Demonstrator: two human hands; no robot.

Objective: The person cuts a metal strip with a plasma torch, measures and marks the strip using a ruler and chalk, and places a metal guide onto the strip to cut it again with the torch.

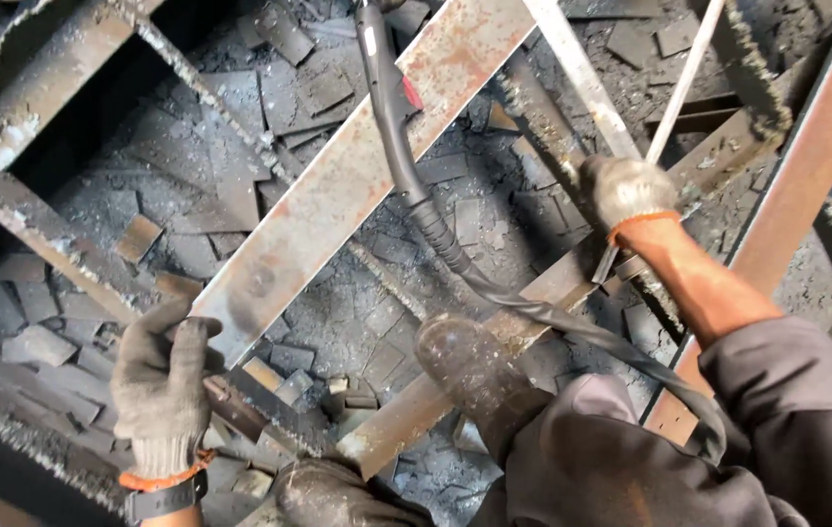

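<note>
Left hand [160, 376] closed on the near end of a rusty flat bar [357, 166] — its long axis runs up and away rightward; right hand [626, 190] grips a thin rod [674, 102].

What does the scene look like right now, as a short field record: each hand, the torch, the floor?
left hand: gloved left hand grips the end of a rusty flat steel bar
right hand: gloved right hand holds a thin metal rod
torch: welding torch lies across the bar, unheld
feet: boot on a second bar
floor: grey metal offcuts
</note>
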